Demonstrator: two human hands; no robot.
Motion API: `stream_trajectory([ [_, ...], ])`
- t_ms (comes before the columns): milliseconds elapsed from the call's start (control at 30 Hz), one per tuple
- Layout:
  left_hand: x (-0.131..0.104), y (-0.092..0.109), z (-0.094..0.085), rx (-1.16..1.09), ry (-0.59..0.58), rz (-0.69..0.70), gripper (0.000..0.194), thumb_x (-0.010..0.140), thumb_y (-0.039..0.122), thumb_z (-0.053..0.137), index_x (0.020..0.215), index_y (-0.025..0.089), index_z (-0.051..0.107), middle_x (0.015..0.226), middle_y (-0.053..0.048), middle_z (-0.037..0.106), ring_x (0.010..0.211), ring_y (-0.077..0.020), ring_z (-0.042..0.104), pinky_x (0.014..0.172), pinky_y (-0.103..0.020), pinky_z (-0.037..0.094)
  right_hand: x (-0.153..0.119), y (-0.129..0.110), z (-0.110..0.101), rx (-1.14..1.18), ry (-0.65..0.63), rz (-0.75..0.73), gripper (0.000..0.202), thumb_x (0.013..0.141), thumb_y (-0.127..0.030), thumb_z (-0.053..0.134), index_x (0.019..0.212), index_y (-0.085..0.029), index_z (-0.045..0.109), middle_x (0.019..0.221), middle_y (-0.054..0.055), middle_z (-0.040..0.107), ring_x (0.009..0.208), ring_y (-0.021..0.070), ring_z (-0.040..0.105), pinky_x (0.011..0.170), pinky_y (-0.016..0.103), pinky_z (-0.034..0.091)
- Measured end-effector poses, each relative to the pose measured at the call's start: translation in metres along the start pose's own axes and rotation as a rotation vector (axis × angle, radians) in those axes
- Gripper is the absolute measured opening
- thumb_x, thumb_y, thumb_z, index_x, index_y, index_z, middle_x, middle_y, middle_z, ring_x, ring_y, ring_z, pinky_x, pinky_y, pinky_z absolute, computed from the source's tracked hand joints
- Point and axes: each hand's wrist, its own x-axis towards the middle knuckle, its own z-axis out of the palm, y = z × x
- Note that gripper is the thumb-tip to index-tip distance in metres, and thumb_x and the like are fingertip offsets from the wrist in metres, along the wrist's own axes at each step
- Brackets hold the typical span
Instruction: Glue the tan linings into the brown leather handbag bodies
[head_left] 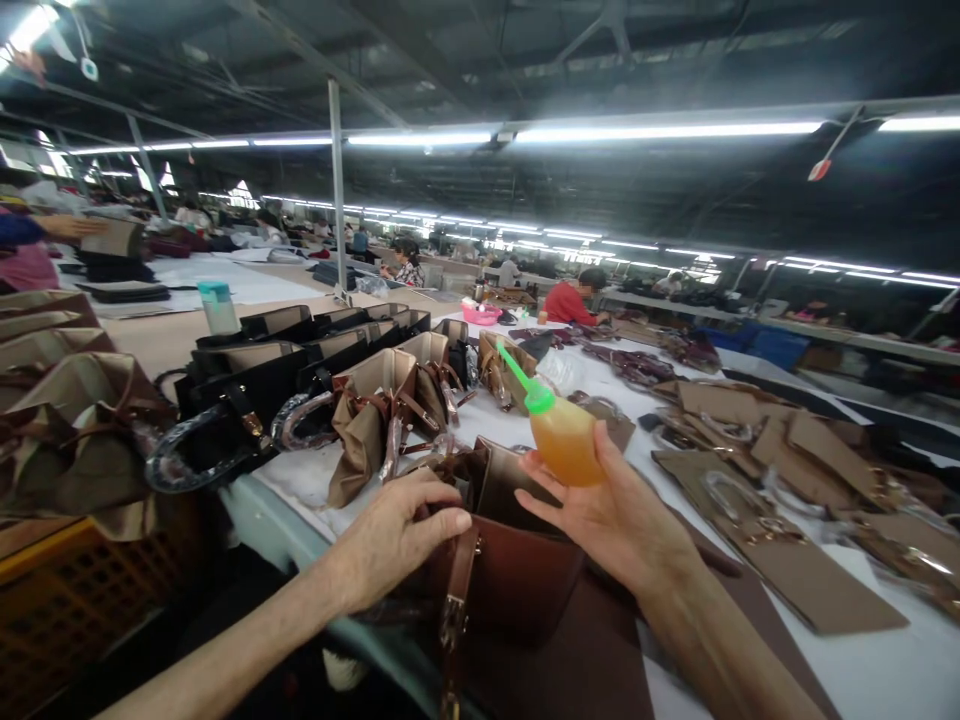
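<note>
In my right hand (pixel 600 500) is a squeeze bottle (pixel 564 440) of amber liquid, tilted, with a green cap and a long green nozzle pointing up and left. My left hand (pixel 405 535) rests on the near left edge of a brown handbag (pixel 517 570), its thumb and fingers closed over the rim beside a buckled strap (pixel 459 585). The bag stands open at the table's front, its beige lining showing. Below the bottle, my lower right fingers are near the bag's opening. The tips of my left fingers are partly hidden.
Black handbags (pixel 240 390) and tan bags (pixel 371 400) with wrapped handles stand to the left. Flat brown bag pieces (pixel 780 540) lie on the right. A yellow crate (pixel 90 600) is at lower left. Beyond are a pink basket (pixel 480 315) and a person in red (pixel 570 300).
</note>
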Motion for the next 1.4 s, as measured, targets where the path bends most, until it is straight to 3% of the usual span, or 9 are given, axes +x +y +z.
stream_trajectory([
  [133,0.013,0.019,0.007,0.232,0.137,-0.132,0.024,0.085,0.038,0.049,0.082,0.018,0.063,0.093,-0.004,0.056,0.086,-0.0194,0.054,0.076,-0.031,0.042,-0.004,0.001,0.001,0.002,0.013,-0.007,0.044,0.082,-0.056,0.056,0.107,-0.020,0.064,0.102,0.009,0.067,0.105,0.0288,0.053,0.095,0.059,0.035],
  [267,0.032,0.049,0.013,0.579,0.299,0.038,0.019,0.078,0.023,0.055,0.096,0.017,0.054,0.114,-0.008,0.051,0.107,-0.0266,0.045,0.089,-0.039,0.040,-0.006,0.003,0.003,0.023,0.036,-0.010,0.042,0.082,-0.054,0.057,0.103,-0.019,0.065,0.098,0.009,0.068,0.100,0.0273,0.056,0.096,0.057,0.035],
  [400,0.046,0.064,0.017,0.584,0.038,0.205,0.028,0.075,0.010,0.048,0.102,0.019,0.049,0.101,-0.005,0.058,0.091,-0.0212,0.054,0.075,-0.032,0.046,-0.002,0.003,0.001,0.069,0.005,-0.042,0.035,0.084,-0.049,0.057,0.103,-0.020,0.066,0.101,0.008,0.068,0.099,0.0252,0.057,0.097,0.054,0.035],
  [500,0.048,0.055,0.009,0.680,-0.113,0.137,0.030,0.070,0.012,0.054,0.100,0.017,0.053,0.096,-0.007,0.061,0.084,-0.0239,0.058,0.069,-0.033,0.047,-0.001,0.002,-0.003,0.089,0.060,-0.064,0.036,0.082,-0.050,0.060,0.100,-0.019,0.067,0.097,0.008,0.069,0.101,0.0267,0.057,0.097,0.057,0.035],
  [667,0.039,0.029,-0.009,0.665,-0.119,-0.002,0.020,0.075,0.022,0.050,0.091,0.019,0.060,0.094,-0.007,0.065,0.091,-0.0281,0.062,0.074,-0.038,0.048,-0.001,0.002,-0.007,0.108,0.074,-0.083,0.039,0.079,-0.051,0.064,0.099,-0.018,0.067,0.093,0.009,0.070,0.102,0.0281,0.057,0.096,0.060,0.035],
  [867,0.042,0.046,0.000,0.718,-0.132,-0.100,0.018,0.073,0.019,0.049,0.087,0.017,0.060,0.090,-0.011,0.068,0.087,-0.0302,0.064,0.070,-0.038,0.048,-0.001,0.006,-0.003,0.103,0.065,-0.083,0.038,0.078,-0.050,0.065,0.098,-0.019,0.068,0.091,0.008,0.069,0.099,0.0268,0.058,0.097,0.058,0.036],
  [1167,0.034,-0.001,-0.008,0.517,0.169,-0.337,0.043,0.083,0.025,0.044,0.125,0.019,0.038,0.106,-0.009,0.063,0.096,-0.0240,0.061,0.077,-0.033,0.046,-0.005,0.002,-0.003,0.139,0.161,-0.084,0.036,0.079,-0.049,0.064,0.095,-0.017,0.069,0.094,0.010,0.069,0.102,0.0298,0.058,0.095,0.057,0.039],
  [1300,0.027,-0.004,-0.005,0.684,0.233,-0.113,0.044,0.078,0.009,0.042,0.121,0.018,0.044,0.128,-0.010,0.047,0.113,-0.0242,0.048,0.090,-0.035,0.041,-0.006,0.004,-0.001,0.128,0.156,-0.091,0.038,0.076,-0.047,0.068,0.098,-0.016,0.068,0.097,0.010,0.069,0.102,0.0309,0.058,0.094,0.057,0.040],
  [1400,0.035,0.007,0.002,0.639,0.062,0.070,0.038,0.076,0.002,0.037,0.105,0.020,0.055,0.114,-0.007,0.057,0.109,-0.0223,0.050,0.091,-0.034,0.040,-0.007,0.004,0.000,0.118,0.157,-0.095,0.037,0.076,-0.046,0.068,0.098,-0.016,0.067,0.096,0.011,0.069,0.099,0.0305,0.059,0.094,0.057,0.041],
])
